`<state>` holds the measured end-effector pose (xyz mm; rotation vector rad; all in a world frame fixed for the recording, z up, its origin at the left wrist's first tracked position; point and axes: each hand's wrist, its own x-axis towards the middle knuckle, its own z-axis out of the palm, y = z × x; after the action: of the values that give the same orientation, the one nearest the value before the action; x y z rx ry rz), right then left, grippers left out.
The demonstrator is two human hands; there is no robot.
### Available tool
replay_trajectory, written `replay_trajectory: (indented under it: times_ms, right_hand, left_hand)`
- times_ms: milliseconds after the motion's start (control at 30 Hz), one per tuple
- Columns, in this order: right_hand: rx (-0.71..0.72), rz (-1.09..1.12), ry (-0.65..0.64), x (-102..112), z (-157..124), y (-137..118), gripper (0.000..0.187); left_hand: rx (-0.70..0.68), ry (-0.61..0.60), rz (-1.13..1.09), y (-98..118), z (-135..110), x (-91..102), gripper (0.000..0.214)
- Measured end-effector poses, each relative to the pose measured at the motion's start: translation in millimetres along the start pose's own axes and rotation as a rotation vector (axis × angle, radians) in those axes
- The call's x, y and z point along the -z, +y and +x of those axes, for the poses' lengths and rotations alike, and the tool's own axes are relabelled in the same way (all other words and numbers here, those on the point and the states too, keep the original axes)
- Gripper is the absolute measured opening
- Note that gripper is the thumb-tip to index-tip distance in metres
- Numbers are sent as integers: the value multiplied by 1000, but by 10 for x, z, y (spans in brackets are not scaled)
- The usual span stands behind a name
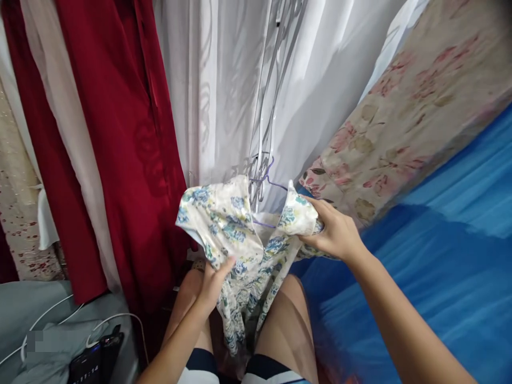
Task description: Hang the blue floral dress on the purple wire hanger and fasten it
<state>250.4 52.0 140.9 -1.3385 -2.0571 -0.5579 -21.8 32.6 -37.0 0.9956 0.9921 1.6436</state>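
A white blouse with blue and green flowers (236, 221) hangs in front of me on a thin purple hanger (270, 178). The hanger's hook is up by a metal stand. My left hand (216, 280) grips the blouse's side below the left sleeve, thumb on the front. At the right shoulder, my right hand (334, 229) has its fingers closed round the sleeve cloth. The neckline gapes in the middle, with the hanger's lower bar showing inside. The blouse's lower part drops between my knees.
Red cloth (116, 133) hangs at the left, white curtains (228, 80) behind the metal stand (268, 101). Floral cloth (384, 144) and blue fabric (420, 266) fill the right. A phone (86, 365) and white cable (116, 316) lie at lower left.
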Motion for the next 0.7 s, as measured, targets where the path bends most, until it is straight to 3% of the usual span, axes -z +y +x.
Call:
replay_trajectory:
  times_ms: [100,200,267,333,400,467,567,700]
  right_hand:
    - [91,36,-12,-3,-99,14,85]
    - [114,162,102,-53,-325,-249,76]
    - [1,359,179,-187,-602,-579,63]
    - [-226,595,229,-421,-940,-954,44]
    - [-493,762,116,-705,-1252,-1282,30]
    - [-612,923,39,-951,-1454,-1499,23]
    - [-649,1113,-26,-1105,-1491,-1599,24]
    - [-670,1182,-33,-975,-1334,-1513,34]
  left_hand:
    - [86,-101,-40,-124,-198,-80,66]
    - [113,-90,-76,-172,-331,-105,63]
    - [103,-65,-85,-176,-396,-82,63]
    - [82,-68,-71,-156,-451,-53,62]
    - [67,-104,-44,-111,-498,-40,59]
    - [56,-130,-22,-49,-539,-46,55]
    - [17,-130,6,36,-594,-67,55]
    - [9,-111,48,90,-656,-91,59]
